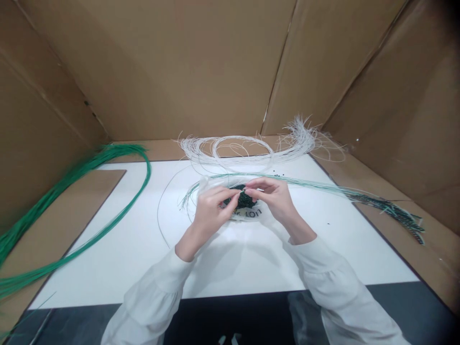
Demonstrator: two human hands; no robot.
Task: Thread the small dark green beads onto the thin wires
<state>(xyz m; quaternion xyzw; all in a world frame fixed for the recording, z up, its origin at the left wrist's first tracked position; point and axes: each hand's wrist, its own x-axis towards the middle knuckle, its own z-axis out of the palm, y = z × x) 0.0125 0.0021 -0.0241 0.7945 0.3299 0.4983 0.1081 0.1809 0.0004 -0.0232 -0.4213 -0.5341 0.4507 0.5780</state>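
Note:
My left hand (213, 203) and my right hand (269, 195) meet at the centre, both closed in a pinch. A thin white strand (242, 190) shows between the fingertips; the left fingers grip one end of it. Whatever tiny thing the right fingers pinch against the strand is too small to make out. Just beneath the hands lies a clear plastic bag (240, 216) with dark lettering. It holds a heap of small dark green beads (246, 201), partly covered by my fingers.
A long green strand bundle (312, 183) runs rightward, its end dark and beaded. Coiled white strands (199, 148) lie at the back of the white board (251, 268). A thick green bundle (122, 218) loops at the left. Cardboard walls (187, 67) enclose the workspace.

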